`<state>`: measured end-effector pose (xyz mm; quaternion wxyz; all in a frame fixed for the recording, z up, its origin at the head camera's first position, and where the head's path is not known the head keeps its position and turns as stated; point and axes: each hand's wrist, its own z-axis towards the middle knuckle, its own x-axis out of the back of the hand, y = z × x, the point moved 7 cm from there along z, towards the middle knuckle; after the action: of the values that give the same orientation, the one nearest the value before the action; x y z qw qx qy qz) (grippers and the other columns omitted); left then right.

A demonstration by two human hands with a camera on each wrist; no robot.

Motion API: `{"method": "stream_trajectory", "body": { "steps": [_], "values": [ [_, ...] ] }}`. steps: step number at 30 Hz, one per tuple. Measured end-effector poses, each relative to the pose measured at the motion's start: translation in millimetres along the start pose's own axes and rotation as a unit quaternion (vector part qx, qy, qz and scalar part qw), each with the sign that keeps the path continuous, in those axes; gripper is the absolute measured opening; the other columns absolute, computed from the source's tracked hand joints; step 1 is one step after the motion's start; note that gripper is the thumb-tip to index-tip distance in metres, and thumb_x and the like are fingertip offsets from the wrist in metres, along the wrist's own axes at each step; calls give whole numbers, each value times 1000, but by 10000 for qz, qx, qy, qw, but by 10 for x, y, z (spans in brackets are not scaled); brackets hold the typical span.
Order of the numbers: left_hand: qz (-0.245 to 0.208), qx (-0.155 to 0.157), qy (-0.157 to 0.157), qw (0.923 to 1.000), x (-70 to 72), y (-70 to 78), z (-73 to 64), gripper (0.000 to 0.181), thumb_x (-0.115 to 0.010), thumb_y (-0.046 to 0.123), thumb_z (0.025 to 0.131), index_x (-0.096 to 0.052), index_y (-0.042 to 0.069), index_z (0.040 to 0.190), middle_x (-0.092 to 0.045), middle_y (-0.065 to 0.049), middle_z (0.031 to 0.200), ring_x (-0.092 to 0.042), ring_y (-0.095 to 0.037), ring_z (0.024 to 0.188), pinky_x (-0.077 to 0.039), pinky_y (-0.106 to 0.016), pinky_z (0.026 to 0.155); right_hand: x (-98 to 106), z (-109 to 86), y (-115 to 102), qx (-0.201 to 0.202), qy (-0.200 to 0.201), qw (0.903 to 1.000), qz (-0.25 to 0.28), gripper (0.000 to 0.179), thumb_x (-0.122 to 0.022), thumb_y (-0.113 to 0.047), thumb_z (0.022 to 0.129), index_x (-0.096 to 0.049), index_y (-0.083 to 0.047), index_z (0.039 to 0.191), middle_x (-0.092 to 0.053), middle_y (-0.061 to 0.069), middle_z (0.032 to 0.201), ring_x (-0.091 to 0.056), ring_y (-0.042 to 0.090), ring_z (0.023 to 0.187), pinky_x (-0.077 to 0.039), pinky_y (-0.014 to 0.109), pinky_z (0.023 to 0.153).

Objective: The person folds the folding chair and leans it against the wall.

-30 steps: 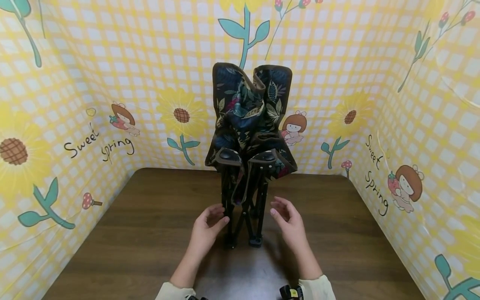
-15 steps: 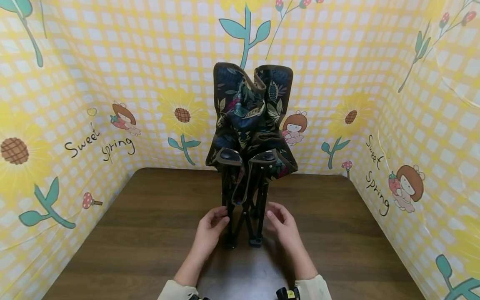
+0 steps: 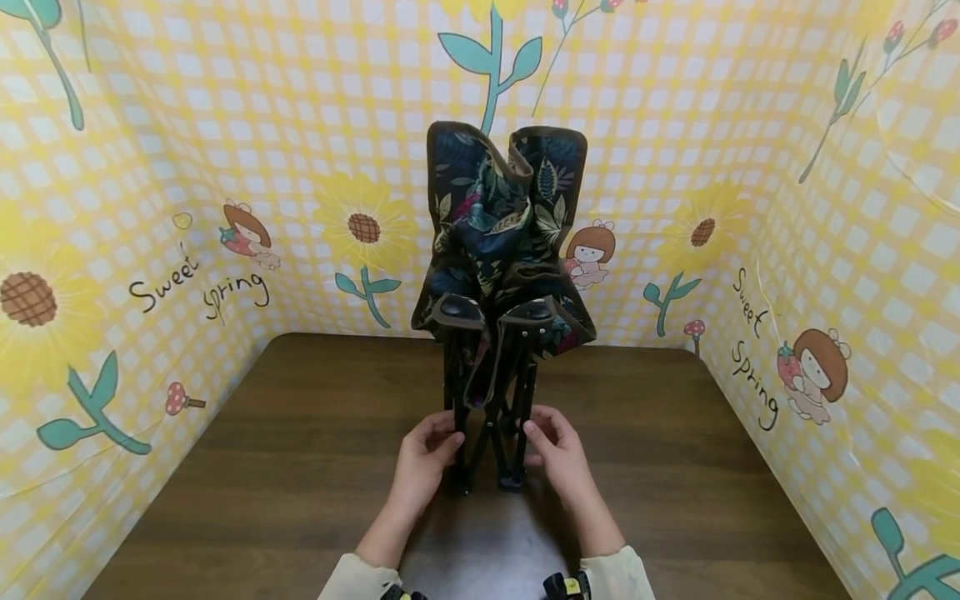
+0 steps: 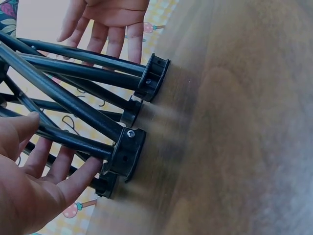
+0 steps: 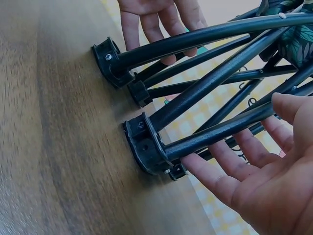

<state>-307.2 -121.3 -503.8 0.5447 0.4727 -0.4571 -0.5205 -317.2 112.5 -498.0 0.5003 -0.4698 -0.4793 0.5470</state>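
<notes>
A small folding chair [image 3: 495, 225] with dark leaf-patterned fabric stands upright and folded on the wooden table. Its black tubular legs cross in X shapes and end in plastic feet [image 4: 128, 152]. My left hand [image 3: 422, 458] holds the front left leg low down, thumb at the near side and fingers [image 4: 58, 164] behind the tube. On the other side, my right hand [image 3: 557, 454] holds the front right leg [image 5: 220, 129] the same way, its thumb on the tube and its fingers beneath. Both hands are a little above the feet.
The brown wooden table [image 3: 285, 483] has rounded far corners. A yellow-checked cloth [image 3: 360, 125] printed with sunflowers and cartoon girls surrounds it at the back and both sides. Black wrist cameras [image 3: 566, 586] sit at the cuffs of the light sleeves.
My right hand has come inward and slightly down onto the right leg. The left hand has shifted a little right onto the left leg. The chair has stayed in place.
</notes>
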Motion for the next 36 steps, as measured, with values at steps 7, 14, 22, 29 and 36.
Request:
{"method": "stream_trajectory", "body": {
  "steps": [7, 14, 22, 29, 36],
  "values": [
    [-6, 29, 95, 9999, -5, 25, 22, 32, -73, 9, 95, -68, 5, 127, -68, -18, 117, -66, -18, 95, -63, -45, 75, -17, 1, -24, 42, 174, 9998, -119, 30, -68, -8, 99, -62, -5, 128, -63, 18, 115, -65, 29, 102, -58, 64, 81],
    [134, 34, 121, 9998, 16, 2, 39, 29, -72, 8, 96, -69, 6, 125, -69, -15, 115, -67, -19, 95, -63, -44, 73, -20, 11, -30, 60, 258, 9992, -313, 33, -69, 1, 95, -61, -5, 126, -62, 16, 111, -64, 21, 93, -62, 54, 74],
    [368, -160, 113, 9991, 5, 2, 69, 30, -72, 5, 95, -68, 6, 125, -70, -16, 113, -67, -17, 90, -63, -45, 71, -6, 35, -37, 317, 332, 9975, -530, 33, -70, 6, 92, -62, -6, 121, -60, 17, 105, -65, 21, 85, -62, 50, 66],
    [767, -479, 11, 9959, -15, 36, 67, 31, -70, 0, 95, -66, 5, 125, -71, -14, 109, -68, -22, 92, -62, -38, 67, 0, 25, -31, 387, 405, 9953, -796, 33, -71, 5, 92, -63, -7, 121, -61, 16, 103, -66, 22, 84, -61, 56, 68],
    [939, -767, -270, 9923, -25, 87, 112, 33, -72, -4, 92, -65, 2, 124, -70, -17, 107, -69, -28, 90, -58, -28, 60, 9, 50, -32, 380, 435, 9940, -932, 31, -72, 3, 92, -63, -8, 120, -61, 15, 100, -65, 24, 83, -62, 55, 69]
  ]
}}
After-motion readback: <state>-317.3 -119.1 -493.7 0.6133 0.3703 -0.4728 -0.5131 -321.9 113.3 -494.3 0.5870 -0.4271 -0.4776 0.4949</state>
